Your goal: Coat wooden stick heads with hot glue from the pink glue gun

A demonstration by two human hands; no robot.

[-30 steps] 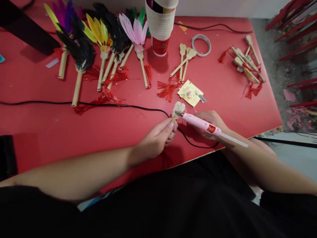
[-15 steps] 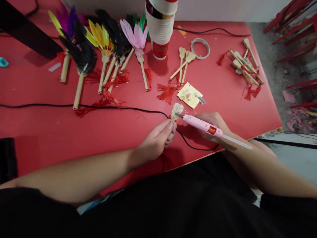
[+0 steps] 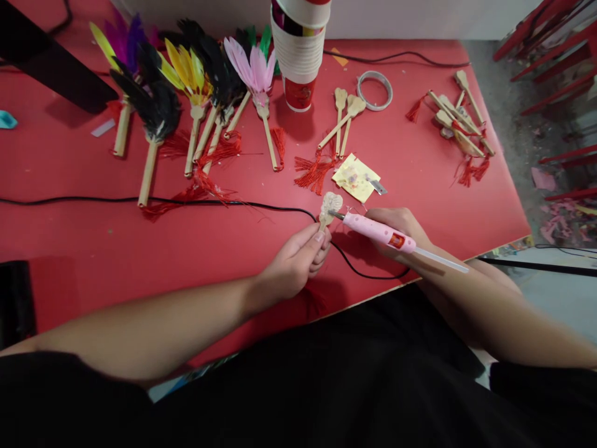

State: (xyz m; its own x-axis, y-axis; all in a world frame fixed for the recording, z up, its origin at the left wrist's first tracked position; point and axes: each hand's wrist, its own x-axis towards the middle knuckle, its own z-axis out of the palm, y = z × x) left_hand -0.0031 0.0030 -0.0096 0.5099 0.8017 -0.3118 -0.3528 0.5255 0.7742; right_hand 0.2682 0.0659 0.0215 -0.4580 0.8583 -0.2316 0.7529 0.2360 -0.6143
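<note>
My left hand (image 3: 301, 255) is closed round the handle of a small wooden fan handle (image 3: 331, 204), its carved pale head standing out above my thumb. My right hand (image 3: 396, 230) grips a pink glue gun (image 3: 379, 231), with a clear glue stick (image 3: 441, 258) jutting from its back end. The metal nozzle is at the carved head, touching or very close to it. Just beyond lies a yellow paper pad (image 3: 355, 177) with smears on it and a small blade (image 3: 379, 186) at its edge.
Several feather fans (image 3: 254, 68) with red tassels lie at the back left. Stacked paper cups (image 3: 301, 62) stand behind, beside a tape roll (image 3: 374, 91). More wooden handles (image 3: 347, 121) lie near the tape, and others (image 3: 459, 124) at the right. A black cord (image 3: 186, 200) crosses the red table (image 3: 209, 255).
The glue gun and the fan handle's head stay together with almost no movement between them. The whole view has shifted very slightly.
</note>
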